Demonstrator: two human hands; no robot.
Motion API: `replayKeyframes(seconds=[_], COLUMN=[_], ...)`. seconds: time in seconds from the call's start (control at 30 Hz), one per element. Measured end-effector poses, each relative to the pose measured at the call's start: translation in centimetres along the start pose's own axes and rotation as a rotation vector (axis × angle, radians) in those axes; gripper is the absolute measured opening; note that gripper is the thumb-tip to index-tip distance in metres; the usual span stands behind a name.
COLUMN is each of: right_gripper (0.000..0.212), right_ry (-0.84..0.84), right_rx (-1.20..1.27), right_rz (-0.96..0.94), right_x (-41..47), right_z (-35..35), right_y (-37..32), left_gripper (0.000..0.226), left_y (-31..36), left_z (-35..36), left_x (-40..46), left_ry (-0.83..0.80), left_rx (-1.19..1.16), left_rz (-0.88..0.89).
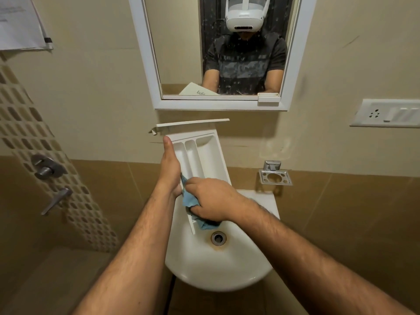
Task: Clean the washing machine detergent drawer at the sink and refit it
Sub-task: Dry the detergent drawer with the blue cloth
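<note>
The white detergent drawer [200, 153] with three compartments is held tilted over the white sink [218, 269], its front panel up towards the mirror. My left hand [169, 165] grips the drawer's left wall, thumb stretched along the rim. My right hand [211, 196] holds a blue cloth [193, 201] bunched against the drawer's lower, near end. The cloth hangs down past the drawer's bottom edge into the basin. The drawer's near end is hidden under the hand and cloth.
The sink drain [218, 238] lies just below the cloth. A chrome toothbrush holder [275, 177] is fixed to the wall on the right, a socket plate [386, 113] above it. A mirror [220, 48] hangs over the sink. Shower valves [46, 167] sit on the left wall.
</note>
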State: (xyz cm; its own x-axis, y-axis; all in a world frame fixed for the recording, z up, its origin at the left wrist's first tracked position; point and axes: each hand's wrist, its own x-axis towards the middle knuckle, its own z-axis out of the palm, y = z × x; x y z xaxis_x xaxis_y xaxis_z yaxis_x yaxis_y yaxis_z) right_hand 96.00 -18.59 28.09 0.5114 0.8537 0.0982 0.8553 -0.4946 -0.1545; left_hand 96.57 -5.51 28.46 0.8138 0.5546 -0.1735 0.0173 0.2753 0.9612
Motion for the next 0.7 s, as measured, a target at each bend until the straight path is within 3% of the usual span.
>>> replayKeyframes(seconds=[0.1, 0.23, 0.37, 0.7], right_gripper=[0.034, 0.047, 0.059, 0.052], right_ry=[0.048, 0.069, 0.034, 0.027], right_rx=[0.013, 0.041, 0.054, 0.132], right_rz=[-0.023, -0.061, -0.046, -0.095], right_x=[-0.7, -2.1, -3.9, -6.2], right_z=[1.2, 2.9, 4.4, 3.8], right_y=[0.0, -0.3, -0.3, 0.7], left_gripper=[0.122, 0.104, 0.124, 0.119], left_y=[-0.9, -0.3, -1.6, -1.2], left_z=[-0.2, -0.3, -1.5, -1.7], left_x=[0.7, -0.1, 2.7, 2.1], left_ry=[-0.006, -0.002, 0.019, 0.019], left_rx=[-0.001, -0.067, -0.126, -0.149], left_rz=[-0.007, -0.019, -0.04, -0.047])
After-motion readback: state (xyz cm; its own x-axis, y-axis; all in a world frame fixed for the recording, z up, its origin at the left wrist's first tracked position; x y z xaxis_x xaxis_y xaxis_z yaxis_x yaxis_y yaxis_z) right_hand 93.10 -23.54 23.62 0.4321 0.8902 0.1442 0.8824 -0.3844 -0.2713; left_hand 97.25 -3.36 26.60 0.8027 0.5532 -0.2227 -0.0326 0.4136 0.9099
